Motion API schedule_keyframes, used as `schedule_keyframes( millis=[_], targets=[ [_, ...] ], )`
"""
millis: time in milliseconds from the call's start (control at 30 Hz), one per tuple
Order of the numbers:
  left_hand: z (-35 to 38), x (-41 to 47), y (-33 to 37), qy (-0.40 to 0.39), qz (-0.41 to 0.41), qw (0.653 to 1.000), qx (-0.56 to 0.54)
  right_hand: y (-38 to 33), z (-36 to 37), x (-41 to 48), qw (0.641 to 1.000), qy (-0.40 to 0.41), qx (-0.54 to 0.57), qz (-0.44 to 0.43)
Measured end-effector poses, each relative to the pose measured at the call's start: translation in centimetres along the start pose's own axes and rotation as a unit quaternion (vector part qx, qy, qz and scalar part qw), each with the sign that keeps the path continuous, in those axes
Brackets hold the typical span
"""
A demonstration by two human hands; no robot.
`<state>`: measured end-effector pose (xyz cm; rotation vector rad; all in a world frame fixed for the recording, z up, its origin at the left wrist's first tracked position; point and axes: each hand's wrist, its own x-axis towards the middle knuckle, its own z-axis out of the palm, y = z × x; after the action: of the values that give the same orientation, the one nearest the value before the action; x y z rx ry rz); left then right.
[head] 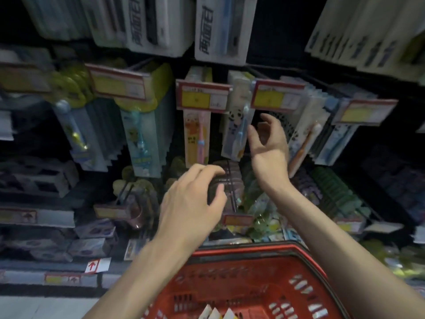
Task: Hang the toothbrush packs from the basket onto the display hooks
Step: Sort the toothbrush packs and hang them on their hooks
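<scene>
- Across the dark shop display wall, rows of wire hooks are fitted so that packs hang face-out in files, one behind another.
- Below the arms, a red slotted plastic basket is kept close under the shelving, so stock can be lifted straight up to the hooks.
- Tall white boxed toothbrush packs are hung along the top row, above the hands.
- Right hand: raised into the middle row, fingers spread and loosely bent, nothing held; it is judged to be parting or steadying the hung files.
- Left hand: held lower, fingers curled over the end of a dark double-wire hook loaded with dim packs; whether anything is gripped cannot be told.
- Slim pale card pack printed with a panda, blue brush inside: hung just beside the right fingertips.
- Orange-and-pink child's brush pack: hung on the neighbouring hook, to the left.
- Red-framed yellow price label: clipped at the hook tip, so that it is read from the front.
- White card corners of toothbrush packs: left in the basket at the bottom edge, not yet hung.
</scene>
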<state>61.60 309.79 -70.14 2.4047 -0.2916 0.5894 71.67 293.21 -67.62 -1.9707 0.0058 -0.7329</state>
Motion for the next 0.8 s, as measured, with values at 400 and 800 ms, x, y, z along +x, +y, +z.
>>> schedule_keyframes(
  millis=[400,800],
  targets=[
    [0.0,2.9,0.6,-0.002,-0.017,0.999,-0.028,-0.5,3.1,4.7,0.991,0.036,0.130,0.027],
    [-0.2,2.8,0.8,-0.018,-0.026,0.999,-0.027,-1.3,2.1,4.5,0.982,-0.046,0.156,0.093]
  ],
)
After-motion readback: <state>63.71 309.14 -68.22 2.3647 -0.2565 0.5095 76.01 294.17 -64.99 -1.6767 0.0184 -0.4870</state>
